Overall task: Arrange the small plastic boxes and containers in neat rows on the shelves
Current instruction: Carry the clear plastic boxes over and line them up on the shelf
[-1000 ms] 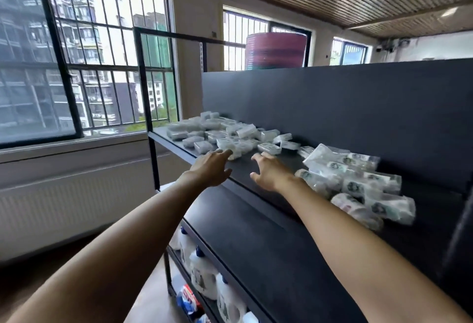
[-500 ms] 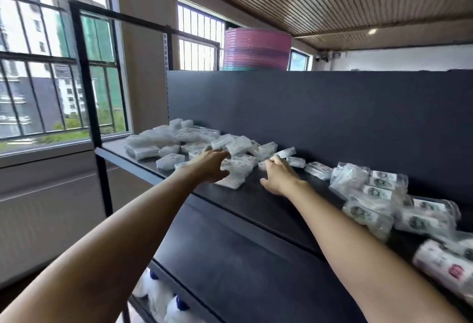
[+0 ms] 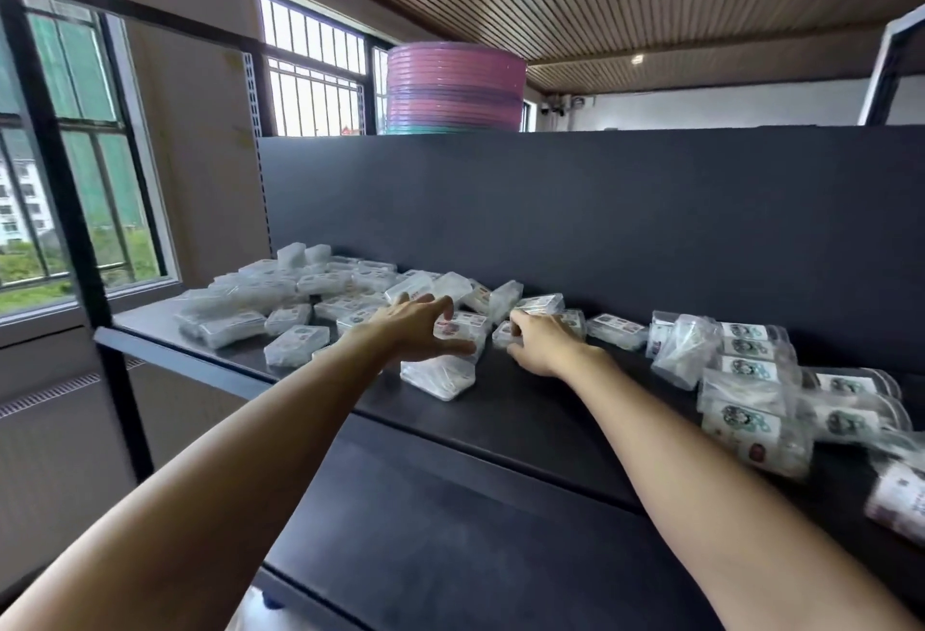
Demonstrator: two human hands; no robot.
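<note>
A loose heap of well over twenty small clear plastic boxes lies scattered on the left half of the dark upper shelf. The left hand spreads open, thumb and fingers straddling one box; another clear box sits just below it. The right hand reaches a box, its grip hidden. About ten labelled clear containers crowd the right. One stack of pink basins tops the back panel; barred windows stand behind.
</note>
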